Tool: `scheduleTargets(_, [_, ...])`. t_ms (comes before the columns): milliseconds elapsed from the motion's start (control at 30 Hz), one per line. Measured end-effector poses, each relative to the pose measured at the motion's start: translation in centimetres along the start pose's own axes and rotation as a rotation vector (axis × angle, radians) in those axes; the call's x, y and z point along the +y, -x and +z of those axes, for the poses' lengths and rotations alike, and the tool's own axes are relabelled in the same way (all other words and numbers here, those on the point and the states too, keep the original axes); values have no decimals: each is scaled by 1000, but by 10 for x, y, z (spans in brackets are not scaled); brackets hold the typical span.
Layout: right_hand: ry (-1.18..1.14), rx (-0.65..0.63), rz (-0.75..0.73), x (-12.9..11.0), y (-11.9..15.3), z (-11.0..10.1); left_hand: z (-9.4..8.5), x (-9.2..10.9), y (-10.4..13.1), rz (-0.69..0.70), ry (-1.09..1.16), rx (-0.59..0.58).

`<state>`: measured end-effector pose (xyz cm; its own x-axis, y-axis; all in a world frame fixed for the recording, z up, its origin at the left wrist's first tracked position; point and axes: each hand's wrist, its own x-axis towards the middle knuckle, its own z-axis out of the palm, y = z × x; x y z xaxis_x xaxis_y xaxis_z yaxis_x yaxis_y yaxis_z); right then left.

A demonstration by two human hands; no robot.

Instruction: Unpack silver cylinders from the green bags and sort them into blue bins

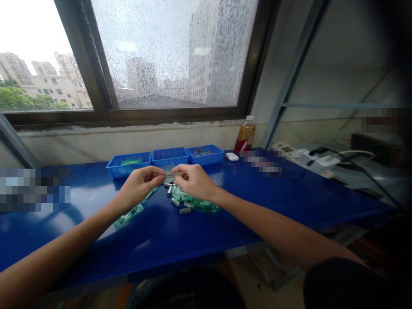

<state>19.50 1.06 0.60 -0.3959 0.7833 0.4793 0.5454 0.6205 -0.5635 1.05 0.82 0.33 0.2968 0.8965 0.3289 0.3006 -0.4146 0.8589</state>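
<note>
My left hand [141, 183] and my right hand [196, 182] nearly meet above the blue table, fingers pinched. Between their fingertips is a small, thin item, too blurred to make out. Beneath and beside my right hand lies a pile of green packets [206, 206], with several small metallic pieces [185, 210] at its near and left edges. More green packets [128, 216] lie on the table below my left wrist. A clear plastic piece, partly hidden, shows just behind the fingertips.
Three blue trays [169, 157] stand in a row at the table's back; the left one holds something green. A bottle [245, 136] and a white case [232, 156] are right of them. Power strips and cables [325, 161] lie at the far right.
</note>
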Motion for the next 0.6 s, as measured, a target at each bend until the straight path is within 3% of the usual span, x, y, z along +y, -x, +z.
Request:
scheduleTargets(100, [-142,61,35,7,-3,-2,-2,-1,-1,-55,104,44])
scheduleTargets(200, [-159,95,14,9,-4,-2,0,-1,0,-55,113,3])
scheduleTargets(367, [-64,122,-19,2,-1,-1,3,6,4,90,-95,46])
scheduleTargets(600, [19,145,-57,-1,3,3,1,3,6,159,-231,39])
